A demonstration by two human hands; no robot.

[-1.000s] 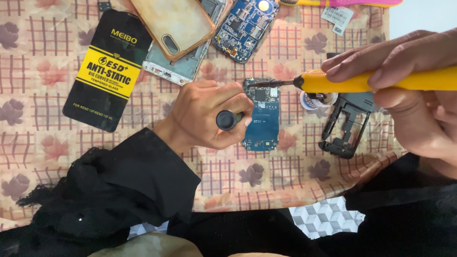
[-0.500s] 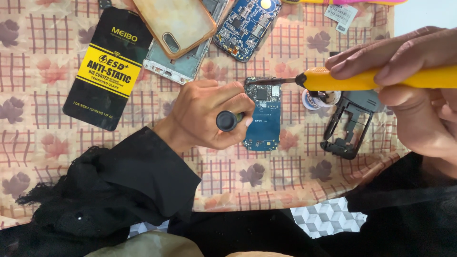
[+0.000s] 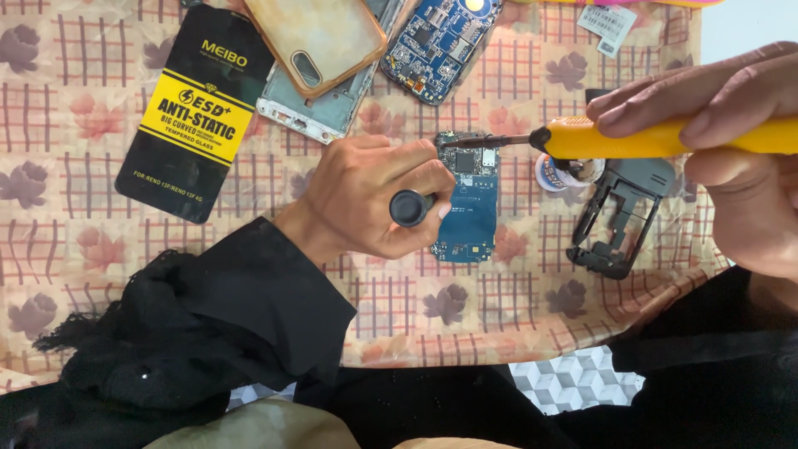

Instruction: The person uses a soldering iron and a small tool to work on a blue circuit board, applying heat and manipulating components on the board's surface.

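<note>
The left hand (image 3: 374, 199) is curled around a black-capped tool (image 3: 409, 208), its fingers pressing on the edge of a blue board (image 3: 472, 208) that lies flat on the checked cloth (image 3: 100, 249). The right hand (image 3: 731, 158) is pinched around a yellow iron (image 3: 665, 137), whose dark tip touches the board's top end. A black frame (image 3: 619, 216) lies just right of the board, with a small tin (image 3: 565, 173) between them. A second board (image 3: 440, 41), a phone shell (image 3: 320, 112) and a black packet (image 3: 195, 116) lie farther up.
</note>
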